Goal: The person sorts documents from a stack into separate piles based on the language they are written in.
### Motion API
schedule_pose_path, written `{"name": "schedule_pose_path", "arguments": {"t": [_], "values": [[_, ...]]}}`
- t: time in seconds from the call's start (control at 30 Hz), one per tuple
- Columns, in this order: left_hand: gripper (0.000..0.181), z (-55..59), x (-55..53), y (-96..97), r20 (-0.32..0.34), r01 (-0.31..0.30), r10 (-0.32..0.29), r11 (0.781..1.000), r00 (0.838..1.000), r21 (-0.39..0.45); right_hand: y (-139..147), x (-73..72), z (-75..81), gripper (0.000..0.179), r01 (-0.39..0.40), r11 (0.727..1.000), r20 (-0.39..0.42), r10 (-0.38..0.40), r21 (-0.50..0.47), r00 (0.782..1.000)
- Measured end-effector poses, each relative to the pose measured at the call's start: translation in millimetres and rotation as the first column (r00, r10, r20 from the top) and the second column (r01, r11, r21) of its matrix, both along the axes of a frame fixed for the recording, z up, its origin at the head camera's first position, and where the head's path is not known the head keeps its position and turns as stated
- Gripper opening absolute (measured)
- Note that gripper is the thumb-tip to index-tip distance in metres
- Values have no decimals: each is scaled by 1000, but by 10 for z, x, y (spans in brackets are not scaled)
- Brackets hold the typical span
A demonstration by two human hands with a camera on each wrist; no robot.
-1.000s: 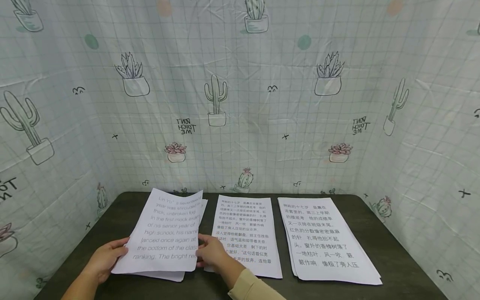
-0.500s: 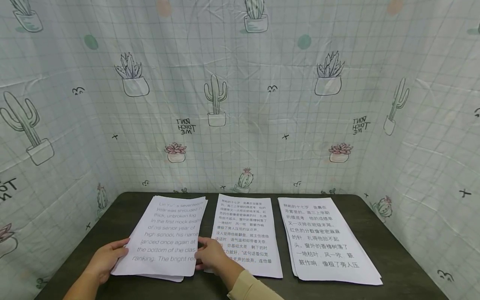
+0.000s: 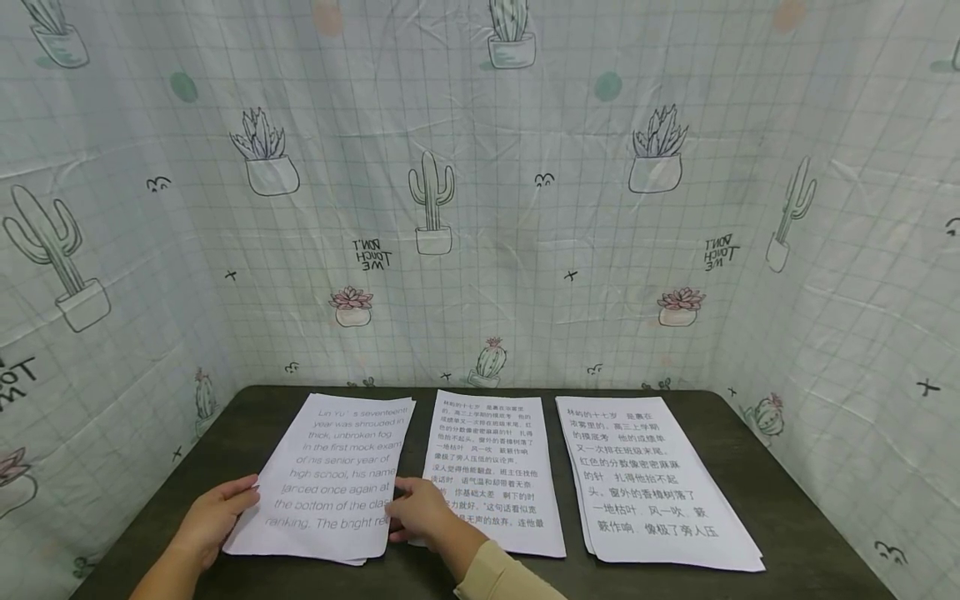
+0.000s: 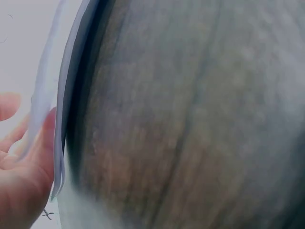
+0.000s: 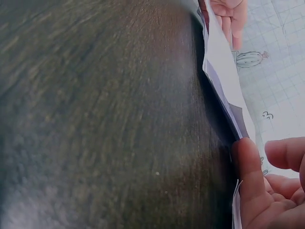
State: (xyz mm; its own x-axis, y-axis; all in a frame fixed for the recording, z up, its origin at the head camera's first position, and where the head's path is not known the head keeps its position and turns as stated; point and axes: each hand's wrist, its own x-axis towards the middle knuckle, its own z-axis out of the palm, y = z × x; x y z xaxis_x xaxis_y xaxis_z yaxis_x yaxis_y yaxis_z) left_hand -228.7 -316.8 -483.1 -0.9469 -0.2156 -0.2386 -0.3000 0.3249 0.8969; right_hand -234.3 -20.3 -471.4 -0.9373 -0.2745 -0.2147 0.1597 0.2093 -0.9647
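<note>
In the head view, a left stack of white paper sheets [image 3: 337,467] printed in English lies on the dark table, its edges slightly out of line. My left hand [image 3: 213,521] is at the stack's left edge. In the left wrist view, the upper sheet's edge passes between the thumb [image 4: 8,106] and a finger [image 4: 46,131]. My right hand [image 3: 423,508] is at the right edge, overlapping the middle stack. From the right wrist, one fingertip [image 5: 248,149] meets the paper edge, while another digit [image 5: 286,152] stands apart above it. Small gaps show between the sheets at that edge.
A middle stack of paper [image 3: 491,442] and a right stack [image 3: 652,483], both printed in Chinese, lie beside the left one. The table [image 3: 712,450] is dark wood. Behind and at both sides hangs a cactus-print curtain [image 3: 495,192].
The top English sheet, raised and curved at its far end, has come down flat and now nearly lines up with those below. Both hands stay at the edges, the right lowering slightly.
</note>
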Motion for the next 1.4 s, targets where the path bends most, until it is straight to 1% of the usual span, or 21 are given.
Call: {"name": "schedule_pose_path", "arguments": {"t": [0.13, 0.23, 0.37, 0.43, 0.57, 0.63, 0.7, 0.8, 1.07, 1.23, 1.4], "values": [[63, 33, 1, 10, -13, -7, 8, 1000, 1000, 26, 5, 9, 31, 54, -2, 1000, 1, 2, 9, 1000], [61, 83, 0, 25, -20, -18, 19, 999, 1000, 37, 18, 8, 49, 54, 1, 1000, -19, -1, 13, 1000], [60, 159, 10, 26, -41, -8, 10, 999, 999, 43, 54, -2, 71, 54, 7, 999, -60, -6, 31, 998], [61, 188, 18, 28, -59, 0, 4, 998, 998, 67, 86, -15, 79, 54, 7, 999, -69, -4, 35, 998], [62, 204, 10, 44, -84, -1, 11, 994, 996, 112, 163, -55, 84, 54, 14, 999, -71, -11, 43, 997], [63, 199, -2, 74, -87, -1, 12, 992, 996, 128, 204, -76, 82, 55, 23, 999, -78, -20, 48, 997], [64, 197, -19, 127, -96, 13, 1, 990, 995, 141, 245, -94, 81, 55, 36, 998, -91, -31, 54, 995], [63, 205, -43, 236, -102, 33, -19, 990, 995, 137, 308, -115, 84, 56, 49, 997, -104, -43, 56, 994], [60, 242, -98, 540, -143, 100, -80, 985, 986, 140, 446, -151, 66, 56, 91, 993, -116, -81, 79, 990], [57, 238, -124, 710, -155, 118, -95, 982, 983, 151, 530, -180, 67, 57, 102, 991, -114, -92, 81, 989], [54, 223, -155, 867, -190, 145, -113, 976, 975, 162, 633, -203, 79, 57, 102, 990, -118, -91, 94, 989]]}}
